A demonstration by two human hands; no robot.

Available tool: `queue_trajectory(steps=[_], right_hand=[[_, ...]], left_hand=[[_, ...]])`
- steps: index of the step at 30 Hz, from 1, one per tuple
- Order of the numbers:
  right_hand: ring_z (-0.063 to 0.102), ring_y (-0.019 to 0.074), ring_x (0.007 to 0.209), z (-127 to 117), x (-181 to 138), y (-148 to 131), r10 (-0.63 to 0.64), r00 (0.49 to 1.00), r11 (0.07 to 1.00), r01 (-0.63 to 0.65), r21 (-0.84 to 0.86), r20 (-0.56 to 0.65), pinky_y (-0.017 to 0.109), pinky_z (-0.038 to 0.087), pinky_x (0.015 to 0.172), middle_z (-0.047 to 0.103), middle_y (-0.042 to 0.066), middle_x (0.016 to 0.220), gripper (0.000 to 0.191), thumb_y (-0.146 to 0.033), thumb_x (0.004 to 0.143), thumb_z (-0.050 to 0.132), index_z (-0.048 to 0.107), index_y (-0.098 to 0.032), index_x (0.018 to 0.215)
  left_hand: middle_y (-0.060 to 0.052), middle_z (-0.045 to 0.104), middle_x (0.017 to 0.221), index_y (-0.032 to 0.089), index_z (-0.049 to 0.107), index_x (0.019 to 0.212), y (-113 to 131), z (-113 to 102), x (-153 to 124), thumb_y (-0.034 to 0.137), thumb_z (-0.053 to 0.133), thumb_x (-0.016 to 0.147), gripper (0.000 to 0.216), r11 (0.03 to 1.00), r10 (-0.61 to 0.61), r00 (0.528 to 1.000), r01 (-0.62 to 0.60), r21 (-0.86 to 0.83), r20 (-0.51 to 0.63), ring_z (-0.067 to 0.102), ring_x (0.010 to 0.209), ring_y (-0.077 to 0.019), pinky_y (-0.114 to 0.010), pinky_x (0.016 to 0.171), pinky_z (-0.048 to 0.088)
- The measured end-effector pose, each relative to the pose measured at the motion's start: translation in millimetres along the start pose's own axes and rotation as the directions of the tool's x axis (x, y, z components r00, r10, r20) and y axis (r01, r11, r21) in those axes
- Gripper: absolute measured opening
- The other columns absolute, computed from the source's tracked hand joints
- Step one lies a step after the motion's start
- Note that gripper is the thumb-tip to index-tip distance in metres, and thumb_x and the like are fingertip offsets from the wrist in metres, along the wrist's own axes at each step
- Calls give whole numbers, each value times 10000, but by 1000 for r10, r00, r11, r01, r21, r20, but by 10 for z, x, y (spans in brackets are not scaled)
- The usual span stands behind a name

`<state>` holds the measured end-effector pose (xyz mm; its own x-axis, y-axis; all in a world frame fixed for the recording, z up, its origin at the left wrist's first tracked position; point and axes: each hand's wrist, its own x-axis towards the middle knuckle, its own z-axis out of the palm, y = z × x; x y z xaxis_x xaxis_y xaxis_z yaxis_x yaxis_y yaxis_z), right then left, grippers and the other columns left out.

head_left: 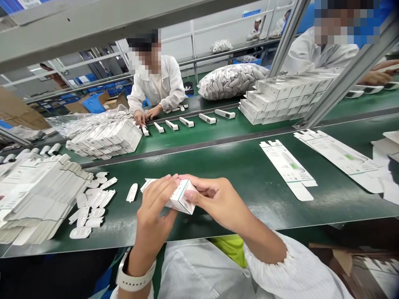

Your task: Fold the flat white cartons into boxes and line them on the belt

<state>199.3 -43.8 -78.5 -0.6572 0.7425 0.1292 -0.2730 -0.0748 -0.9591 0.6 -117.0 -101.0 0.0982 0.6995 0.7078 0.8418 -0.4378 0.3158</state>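
Both of my hands hold a small white carton (179, 199) just above the green belt (243, 182). My left hand (154, 205) wraps its fingers over the carton's left side. My right hand (215, 199) grips the carton's right end with fingers curled. To the left lie several white plastic insert pieces (92, 203) and a big pile of flat unfolded cartons (37, 195). One loose insert piece (131, 192) lies just left of my hands.
Flat printed carton blanks (288, 168) (341, 158) lie on the belt to the right. On the far belt are a row of white devices (190, 121), stacked boxes (280, 99) (107, 137) and a full bag (230, 79). Two other people in white coats work opposite. Metal frame bars cross overhead.
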Motion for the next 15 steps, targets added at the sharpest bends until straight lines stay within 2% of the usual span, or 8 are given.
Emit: queue_trajectory(steps=[3, 6, 8, 10, 12, 14, 15], right_hand=[[763, 377, 1353, 38, 20, 49, 5, 998, 999, -8, -44, -66, 521, 608, 1152, 821, 11, 1429, 434, -433, 1043, 786, 780, -311, 1459], [743, 374, 1390, 29, 23, 53, 6, 998, 999, -9, -43, -69, 530, 586, 1190, 801, 6, 1466, 418, -430, 1048, 781, 784, -318, 1451], [697, 345, 1461, -43, 9, 20, -9, 1000, 1000, 9, 8, 19, 508, 548, 1248, 761, 0, 1530, 437, -455, 1073, 743, 751, -326, 1491], [628, 315, 1541, -136, -12, 3, -25, 992, 1000, 23, 22, 126, 482, 532, 1270, 655, -7, 1659, 563, -463, 1070, 750, 627, -367, 1610], [563, 319, 1599, -194, -21, 61, -56, 988, 992, 72, -104, 142, 481, 528, 1272, 544, -6, 1755, 732, -444, 1009, 832, 531, -414, 1675], [561, 336, 1599, -191, 8, 228, -112, 994, 950, 111, -292, 12, 466, 538, 1261, 564, 16, 1745, 746, -405, 909, 934, 649, -403, 1598], [597, 336, 1568, -181, 42, 347, -140, 987, 925, 103, -367, -75, 451, 548, 1251, 629, 39, 1692, 607, -396, 902, 936, 758, -365, 1481]], left_hand=[[-79, 791, 1425, 259, 673, 1454, 11, 19, 4, 46, 758, 997, 512, 1000, -12, 1000, 12, 2, 2, 715, 1389, -254, -452, 1218, 544], [-68, 798, 1403, 271, 681, 1444, 15, -6, 20, 54, 763, 994, 506, 1000, -28, 1000, 28, -6, 11, 730, 1366, -255, -448, 1201, 563], [-63, 795, 1405, 296, 662, 1474, -12, -39, 41, 72, 778, 987, 548, 999, -31, 999, 31, -26, 13, 731, 1367, -264, -463, 1205, 572], [-73, 748, 1489, 335, 636, 1509, -83, -54, 61, 90, 766, 995, 584, 999, -19, 998, 20, -32, 52, 675, 1455, -293, -511, 1238, 557], [-100, 595, 1680, 379, 591, 1567, -202, -21, 66, 103, 714, 1021, 623, 999, -3, 991, -2, 36, 133, 500, 1627, -359, -638, 1311, 461], [-137, 377, 1829, 401, 453, 1688, -355, 87, 50, 149, 689, 1034, 739, 989, -29, 987, 5, 146, 158, 280, 1728, -453, -794, 1334, 313], [-163, 298, 1860, 393, 335, 1754, -434, 173, 38, 186, 688, 1039, 823, 982, -77, 987, 50, 184, 142, 227, 1737, -488, -836, 1326, 271]])
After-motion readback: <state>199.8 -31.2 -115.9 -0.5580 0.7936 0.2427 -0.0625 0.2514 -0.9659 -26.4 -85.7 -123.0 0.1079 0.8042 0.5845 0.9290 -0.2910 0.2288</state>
